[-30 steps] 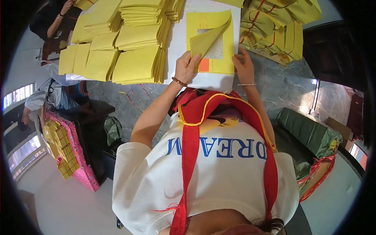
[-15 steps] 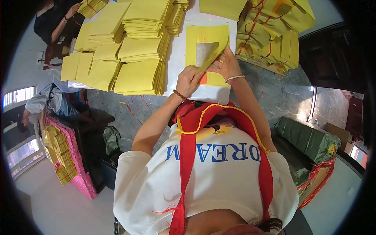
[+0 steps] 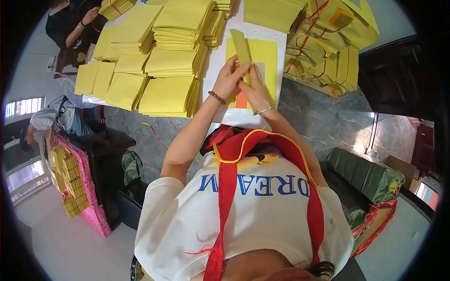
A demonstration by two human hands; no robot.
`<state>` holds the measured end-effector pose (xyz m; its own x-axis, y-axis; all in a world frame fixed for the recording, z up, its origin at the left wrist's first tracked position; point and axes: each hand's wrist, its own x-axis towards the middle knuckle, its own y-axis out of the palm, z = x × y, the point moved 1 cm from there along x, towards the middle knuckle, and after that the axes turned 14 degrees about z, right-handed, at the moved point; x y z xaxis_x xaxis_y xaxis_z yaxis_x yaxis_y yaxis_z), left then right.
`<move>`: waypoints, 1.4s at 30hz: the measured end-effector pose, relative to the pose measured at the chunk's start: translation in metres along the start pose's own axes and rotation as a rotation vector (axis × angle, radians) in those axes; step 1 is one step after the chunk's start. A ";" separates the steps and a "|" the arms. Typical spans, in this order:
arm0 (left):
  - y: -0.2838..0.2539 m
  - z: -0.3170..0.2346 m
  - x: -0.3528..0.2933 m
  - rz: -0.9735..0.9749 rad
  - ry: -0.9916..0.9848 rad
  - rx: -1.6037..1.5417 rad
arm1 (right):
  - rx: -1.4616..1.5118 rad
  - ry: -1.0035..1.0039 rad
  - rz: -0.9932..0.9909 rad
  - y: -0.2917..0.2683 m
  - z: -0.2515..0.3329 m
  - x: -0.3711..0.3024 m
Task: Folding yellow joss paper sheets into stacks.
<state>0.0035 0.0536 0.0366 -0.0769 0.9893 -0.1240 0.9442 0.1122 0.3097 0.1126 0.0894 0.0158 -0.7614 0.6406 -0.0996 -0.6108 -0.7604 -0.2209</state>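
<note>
Between my two hands a yellow paper sheet (image 3: 241,44) is folded over into a narrow strip that slants up and away from me. My left hand (image 3: 228,79) grips its left edge near the lower end, with thumb and fingers closed. On the strip's right side my right hand (image 3: 256,92) pinches the same lower end. Beneath lies a flat stack of yellow paper (image 3: 270,51); its top sheet bears a silver-grey rectangle (image 3: 261,70) and an orange-red patch (image 3: 241,99), partly covered by my hands.
Piles of folded yellow paper (image 3: 171,68) fill the left of the white table (image 3: 216,58). Yellow bundles tied with red string (image 3: 323,56) stand at right. A co-worker's hand (image 3: 89,16) holds a bundle at upper left. Another person (image 3: 61,117) sits at a pink-covered table (image 3: 96,206).
The sheet's right side has been brought over leftward and folded into a narrow strip. My right hand has moved left and nearer to me, beside my left.
</note>
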 end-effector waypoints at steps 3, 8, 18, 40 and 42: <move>0.002 0.003 0.012 0.037 -0.017 0.108 | -0.064 -0.041 0.011 0.004 -0.004 -0.005; -0.004 0.020 0.016 -0.051 0.044 0.215 | 0.085 -0.093 0.095 -0.009 -0.018 -0.015; -0.023 0.024 0.010 -0.086 0.293 0.595 | 0.108 0.105 -0.273 -0.049 -0.055 -0.044; -0.025 -0.033 -0.012 0.060 0.212 1.157 | 0.035 0.216 -0.142 -0.040 -0.043 -0.096; -0.026 -0.028 -0.012 0.060 0.215 1.174 | 0.118 0.214 -0.159 -0.038 -0.042 -0.096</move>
<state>-0.0286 0.0418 0.0565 0.0307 0.9979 0.0562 0.6554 0.0223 -0.7550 0.2179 0.0614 -0.0065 -0.5988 0.7513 -0.2776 -0.7495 -0.6478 -0.1365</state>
